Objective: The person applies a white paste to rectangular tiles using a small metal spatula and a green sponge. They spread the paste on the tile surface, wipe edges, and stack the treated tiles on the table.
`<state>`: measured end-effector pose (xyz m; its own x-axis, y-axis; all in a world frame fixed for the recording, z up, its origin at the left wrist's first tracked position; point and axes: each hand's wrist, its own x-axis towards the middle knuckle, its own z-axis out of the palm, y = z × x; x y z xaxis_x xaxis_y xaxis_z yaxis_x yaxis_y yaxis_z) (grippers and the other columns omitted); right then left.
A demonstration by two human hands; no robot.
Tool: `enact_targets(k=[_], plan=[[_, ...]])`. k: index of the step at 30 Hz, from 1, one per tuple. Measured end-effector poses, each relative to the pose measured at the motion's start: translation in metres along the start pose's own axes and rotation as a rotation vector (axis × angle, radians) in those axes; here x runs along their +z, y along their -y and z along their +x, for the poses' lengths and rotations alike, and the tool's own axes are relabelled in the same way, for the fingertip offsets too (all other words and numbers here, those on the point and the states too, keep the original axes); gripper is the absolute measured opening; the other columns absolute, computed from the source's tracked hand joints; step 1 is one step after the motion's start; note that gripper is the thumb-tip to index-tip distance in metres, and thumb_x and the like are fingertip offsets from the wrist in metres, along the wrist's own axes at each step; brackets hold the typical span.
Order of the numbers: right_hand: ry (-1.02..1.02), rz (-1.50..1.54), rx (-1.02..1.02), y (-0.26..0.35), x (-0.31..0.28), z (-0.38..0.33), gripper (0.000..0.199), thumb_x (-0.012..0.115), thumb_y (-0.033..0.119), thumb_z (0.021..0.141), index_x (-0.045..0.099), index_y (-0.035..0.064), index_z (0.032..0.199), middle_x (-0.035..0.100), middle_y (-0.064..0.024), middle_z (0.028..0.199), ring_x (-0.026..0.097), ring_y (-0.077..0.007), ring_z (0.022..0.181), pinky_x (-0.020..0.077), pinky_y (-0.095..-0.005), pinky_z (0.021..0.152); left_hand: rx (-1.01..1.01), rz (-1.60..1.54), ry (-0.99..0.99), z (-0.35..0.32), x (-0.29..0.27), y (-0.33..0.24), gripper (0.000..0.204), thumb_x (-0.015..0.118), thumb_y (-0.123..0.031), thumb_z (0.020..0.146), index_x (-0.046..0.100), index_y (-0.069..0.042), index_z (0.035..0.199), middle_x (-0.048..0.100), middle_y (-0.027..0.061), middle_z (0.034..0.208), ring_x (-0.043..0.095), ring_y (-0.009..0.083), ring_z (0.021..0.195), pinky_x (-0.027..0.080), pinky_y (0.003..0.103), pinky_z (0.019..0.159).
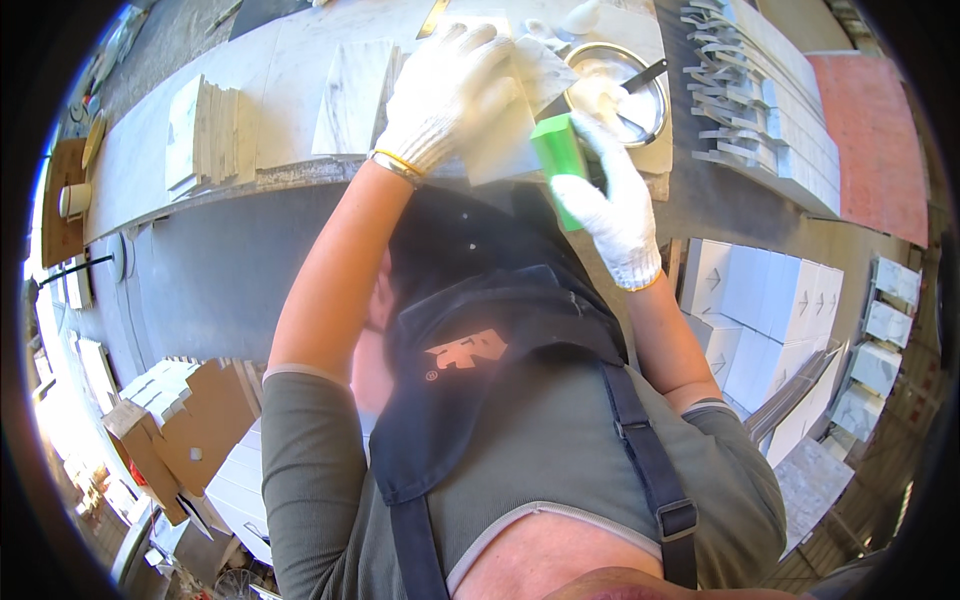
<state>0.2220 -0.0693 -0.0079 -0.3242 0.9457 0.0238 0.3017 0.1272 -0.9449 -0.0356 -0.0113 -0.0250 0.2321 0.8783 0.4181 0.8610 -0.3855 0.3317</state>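
My left hand (437, 98), in a white knit glove, grips a pale stone tile (497, 140) by its left side over the near edge of the workbench; the tile and fingertips are partly blurred. A green block (560, 160) is held in my gloved right hand (612, 205), between thumb and fingers, close to the tile's right edge. Just beyond that hand sits a round metal bowl (660, 112) of white paste, with a dark-handled spreader (642, 78) resting in it. Another grey-veined marble tile (352, 98) lies left of my left hand.
A pale workbench (285, 85) carries a stack of thin tiles (202, 135) at its left. White slabs with strap ends (755, 95) and a reddish board (868, 145) stand right. White cartons (762, 285) are piled behind right, cardboard boxes (200, 420) behind left.
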Motion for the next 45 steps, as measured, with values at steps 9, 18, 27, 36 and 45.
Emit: enact_targets(k=[9,18,27,36,45], plan=[[-0.034,0.06,0.183,0.001,-0.002,0.011,0.073,0.079,0.029,0.09,0.052,0.0001,0.152,0.06,-0.0187,0.148,0.057,-0.0246,0.138,0.0439,-0.0361,0.114,-0.001,0.0,0.013,0.001,-0.001,0.0,0.05,0.061,-0.043,0.099,0.065,-0.011,0.137,0.059,0.0128,0.149,0.052,0.0352,0.138,0.042,0.047,0.115],[0.031,0.079,0.203,-0.003,0.0,0.011,0.075,0.077,0.031,0.093,0.048,-0.0025,0.154,0.055,-0.0182,0.154,0.052,-0.0229,0.141,0.0394,-0.0362,0.118,-0.003,-0.059,0.001,0.003,-0.003,-0.001,0.049,0.062,-0.041,0.098,0.065,-0.01,0.135,0.059,0.0148,0.148,0.052,0.0367,0.138,0.042,0.047,0.114],[0.025,0.033,0.107,-0.011,-0.001,0.009,0.077,0.078,0.036,0.091,0.05,-0.0002,0.153,0.057,-0.0189,0.152,0.055,-0.0268,0.139,0.0422,-0.0382,0.115,-0.02,-0.054,0.015,0.001,-0.003,-0.001,0.05,0.061,-0.042,0.099,0.064,-0.012,0.139,0.057,0.0162,0.15,0.048,0.0394,0.143,0.04,0.049,0.116],[-0.075,0.196,0.251,-0.043,-0.014,-0.014,0.063,0.069,0.025,0.099,0.05,-0.0003,0.153,0.062,-0.0122,0.141,0.059,-0.0181,0.127,0.0471,-0.0327,0.107,0.047,0.146,0.111,-0.005,-0.025,-0.047,0.071,0.07,-0.052,0.088,0.06,-0.004,0.139,0.056,0.017,0.144,0.048,0.0425,0.132,0.037,0.054,0.113],[-0.112,0.311,0.295,-0.04,-0.023,-0.019,0.066,0.07,0.026,0.097,0.049,-0.0019,0.153,0.063,-0.0124,0.14,0.061,-0.0171,0.12,0.0492,-0.0313,0.102,0.059,-0.126,0.335,-0.029,-0.056,-0.066,0.098,0.086,-0.048,0.071,0.05,-0.004,0.152,0.047,0.0221,0.157,0.041,0.0468,0.142,0.033,0.054,0.12]])
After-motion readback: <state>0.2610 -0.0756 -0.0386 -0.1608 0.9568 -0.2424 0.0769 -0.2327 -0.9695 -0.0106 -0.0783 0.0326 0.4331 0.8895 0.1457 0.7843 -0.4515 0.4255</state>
